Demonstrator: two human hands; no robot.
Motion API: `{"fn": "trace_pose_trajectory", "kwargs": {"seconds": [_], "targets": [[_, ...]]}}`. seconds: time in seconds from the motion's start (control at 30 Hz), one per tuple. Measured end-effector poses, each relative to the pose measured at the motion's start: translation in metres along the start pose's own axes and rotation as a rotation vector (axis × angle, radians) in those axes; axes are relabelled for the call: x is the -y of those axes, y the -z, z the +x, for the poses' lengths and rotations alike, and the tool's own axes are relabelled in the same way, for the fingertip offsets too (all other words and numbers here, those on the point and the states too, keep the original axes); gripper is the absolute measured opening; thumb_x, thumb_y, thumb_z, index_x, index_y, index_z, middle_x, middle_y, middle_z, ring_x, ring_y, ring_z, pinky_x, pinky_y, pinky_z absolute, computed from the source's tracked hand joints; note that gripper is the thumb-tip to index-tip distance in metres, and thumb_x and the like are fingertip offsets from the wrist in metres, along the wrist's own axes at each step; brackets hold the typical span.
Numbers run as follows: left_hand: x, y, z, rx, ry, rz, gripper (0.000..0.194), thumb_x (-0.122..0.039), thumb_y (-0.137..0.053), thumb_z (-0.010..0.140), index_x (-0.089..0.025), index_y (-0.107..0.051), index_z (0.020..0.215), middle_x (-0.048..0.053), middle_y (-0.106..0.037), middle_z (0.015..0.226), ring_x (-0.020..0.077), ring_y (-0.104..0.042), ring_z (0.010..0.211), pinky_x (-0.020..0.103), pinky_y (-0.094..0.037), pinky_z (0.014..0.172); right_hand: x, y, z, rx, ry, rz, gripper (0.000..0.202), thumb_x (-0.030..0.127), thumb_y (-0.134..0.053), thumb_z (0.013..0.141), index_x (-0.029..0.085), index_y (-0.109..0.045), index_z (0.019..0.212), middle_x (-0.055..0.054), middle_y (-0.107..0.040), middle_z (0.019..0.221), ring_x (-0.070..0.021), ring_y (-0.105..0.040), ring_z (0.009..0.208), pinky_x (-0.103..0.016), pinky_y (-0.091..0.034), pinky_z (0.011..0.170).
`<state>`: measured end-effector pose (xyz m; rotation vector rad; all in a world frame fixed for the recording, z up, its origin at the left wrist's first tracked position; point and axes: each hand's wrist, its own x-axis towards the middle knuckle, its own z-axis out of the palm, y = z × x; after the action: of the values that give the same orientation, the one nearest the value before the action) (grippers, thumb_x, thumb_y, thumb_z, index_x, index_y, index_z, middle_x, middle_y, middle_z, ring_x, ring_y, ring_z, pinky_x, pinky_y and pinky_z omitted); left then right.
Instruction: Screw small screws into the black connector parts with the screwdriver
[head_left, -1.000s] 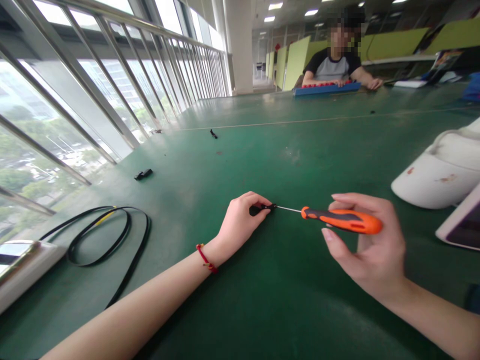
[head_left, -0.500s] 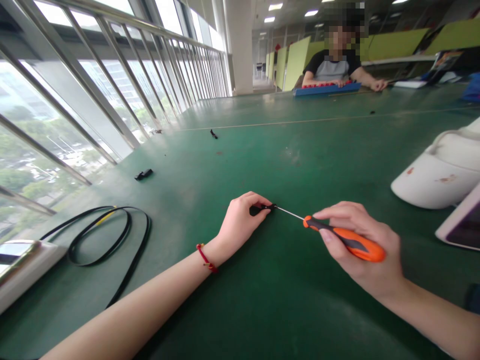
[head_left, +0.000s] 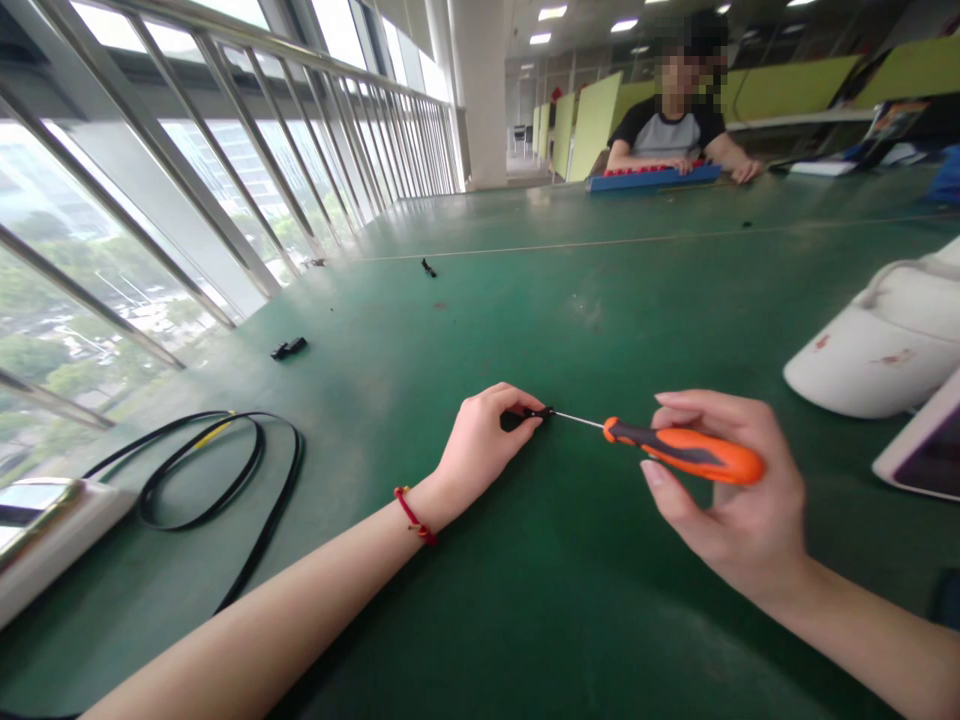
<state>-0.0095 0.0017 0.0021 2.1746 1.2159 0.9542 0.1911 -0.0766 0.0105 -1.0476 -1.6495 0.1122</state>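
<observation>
Fingers of my left hand (head_left: 484, 435) pinch a small black part (head_left: 517, 416) against the green table. An orange and dark grey screwdriver (head_left: 694, 452) points left, and its metal shaft reaches the right end of that part. Around the screwdriver's handle is my right hand (head_left: 750, 500), the handle lying against the fingers while the thumb stands apart below it. The tip itself is too small to make out.
Black cable (head_left: 259, 450) lies coiled at left beside a white device (head_left: 67, 540). Small black pieces (head_left: 289, 348) (head_left: 428, 268) rest farther back. A white object (head_left: 870, 345) stands at right. A person (head_left: 671, 130) sits at the far edge behind a blue tray (head_left: 652, 180).
My right thumb has come away from the screwdriver's handle, and the fingers have opened somewhat. The handle's rear end sits higher. My left hand has stayed in place.
</observation>
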Motion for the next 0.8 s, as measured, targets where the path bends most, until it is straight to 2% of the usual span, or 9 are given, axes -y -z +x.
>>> {"fn": "trace_pose_trajectory", "kwargs": {"seconds": [0.1,0.17,0.27,0.33,0.47,0.5,0.6,0.67,0.8], "targets": [[0.0000,0.0004,0.0001,0.006,0.002,-0.011,0.010,-0.016,-0.061,0.078,-0.017,-0.069,0.084,0.002,-0.067,0.085,0.0131,-0.062,0.077,0.024,-0.050,0.073,-0.0003,0.0004,0.0004,0.100,0.017,-0.033,0.020,0.017,-0.060,0.078,0.025,-0.058,0.096,0.000,-0.061,0.077,-0.0160,-0.061,0.069,-0.031,-0.051,0.066],[0.0002,0.0006,-0.0001,0.006,-0.006,-0.017,0.010,-0.016,-0.061,0.078,-0.017,-0.069,0.084,0.002,-0.067,0.085,0.0129,-0.062,0.077,0.024,-0.050,0.073,-0.0002,0.0004,0.0004,0.117,0.035,-0.055,0.013,0.017,-0.059,0.079,0.025,-0.059,0.088,0.000,-0.064,0.077,-0.0152,-0.061,0.068,-0.029,-0.050,0.064],[0.0008,0.0005,-0.0004,0.005,-0.008,-0.014,0.010,-0.016,-0.061,0.078,-0.018,-0.069,0.084,0.002,-0.067,0.085,0.0132,-0.062,0.078,0.024,-0.050,0.073,-0.0005,-0.0001,0.0000,0.017,0.005,-0.016,0.025,0.016,-0.062,0.076,0.025,-0.058,0.098,-0.002,-0.062,0.089,-0.0155,-0.062,0.074,-0.027,-0.051,0.062],[0.0012,0.0004,-0.0004,0.005,-0.002,-0.012,0.010,-0.015,-0.061,0.078,-0.017,-0.069,0.084,0.002,-0.068,0.085,0.0130,-0.061,0.077,0.024,-0.050,0.072,-0.0009,-0.0001,-0.0003,-0.024,-0.006,0.025,0.035,0.016,-0.063,0.074,0.025,-0.056,0.107,-0.003,-0.059,0.090,-0.0161,-0.061,0.075,-0.028,-0.052,0.063],[0.0014,0.0004,-0.0001,0.005,0.001,-0.019,0.010,-0.016,-0.062,0.078,-0.017,-0.069,0.084,0.001,-0.067,0.086,0.0126,-0.061,0.077,0.023,-0.050,0.072,-0.0015,0.0004,-0.0005,0.096,-0.008,-0.020,0.024,0.017,-0.060,0.078,0.025,-0.058,0.100,0.001,-0.056,0.068,-0.0159,-0.060,0.065,-0.028,-0.049,0.057],[0.0013,0.0004,0.0000,0.005,0.002,-0.018,0.010,-0.016,-0.062,0.078,-0.018,-0.069,0.084,0.001,-0.067,0.085,0.0126,-0.061,0.077,0.023,-0.050,0.072,-0.0018,0.0001,-0.0006,0.089,-0.006,-0.026,0.022,0.017,-0.059,0.078,0.025,-0.058,0.099,0.001,-0.056,0.068,-0.0159,-0.060,0.066,-0.028,-0.049,0.057],[0.0010,0.0004,0.0001,0.004,0.000,-0.016,0.010,-0.015,-0.062,0.077,-0.018,-0.069,0.084,0.001,-0.067,0.085,0.0126,-0.061,0.077,0.023,-0.050,0.072,-0.0031,-0.0016,-0.0004,-0.064,-0.001,0.059,0.039,0.017,-0.065,0.074,0.026,-0.054,0.110,-0.003,-0.058,0.088,-0.0180,-0.061,0.078,-0.031,-0.052,0.065],[0.0009,0.0003,0.0000,0.005,-0.007,-0.020,0.010,-0.015,-0.062,0.077,-0.018,-0.069,0.083,0.002,-0.067,0.086,0.0128,-0.061,0.077,0.023,-0.050,0.072,-0.0032,-0.0020,0.0003,-0.077,-0.020,0.106,0.048,0.018,-0.066,0.072,0.026,-0.050,0.117,-0.003,-0.057,0.089,-0.0181,-0.061,0.077,-0.033,-0.053,0.066],[0.0009,0.0003,-0.0001,0.005,-0.003,-0.023,0.010,-0.015,-0.061,0.078,-0.018,-0.069,0.084,0.002,-0.068,0.085,0.0133,-0.062,0.077,0.024,-0.050,0.072,-0.0009,-0.0005,0.0013,0.101,-0.035,-0.031,0.017,0.020,-0.060,0.079,0.026,-0.059,0.095,0.003,-0.057,0.062,-0.0148,-0.059,0.058,-0.030,-0.050,0.060]]}}
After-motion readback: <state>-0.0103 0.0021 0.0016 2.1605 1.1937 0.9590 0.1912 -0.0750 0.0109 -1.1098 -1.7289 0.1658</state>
